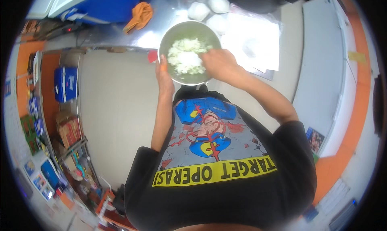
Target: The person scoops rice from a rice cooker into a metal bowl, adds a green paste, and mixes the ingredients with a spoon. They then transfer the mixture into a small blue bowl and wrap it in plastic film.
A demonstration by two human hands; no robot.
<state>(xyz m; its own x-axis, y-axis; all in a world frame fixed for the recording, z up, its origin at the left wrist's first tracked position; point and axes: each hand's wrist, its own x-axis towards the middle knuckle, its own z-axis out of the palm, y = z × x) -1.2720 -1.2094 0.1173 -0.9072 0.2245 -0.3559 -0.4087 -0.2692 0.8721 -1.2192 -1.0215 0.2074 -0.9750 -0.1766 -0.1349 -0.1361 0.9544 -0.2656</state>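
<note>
A deep round bowl [170,29] with a pale rim is at the near edge of a shiny metal table [121,37]. Inside it lies a pale, shredded or crumbly food [189,46], with a mound of white powder [189,60] on top. My left hand [164,76] grips the bowl's left side, thumb at the rim; an orange band wraps one digit. From the right, my right hand [220,64] reaches over the rim into the bowl, beside the powder. Its fingertips are hidden, so whether it holds anything is unclear.
Several white rounded bundles [199,11] sit behind the bowl, beside white sheets [260,40]. An orange cloth [140,14] lies near a blue container [118,4]. A white chest-like unit [320,64] stands at right; shelving with a blue box [66,84] is at left.
</note>
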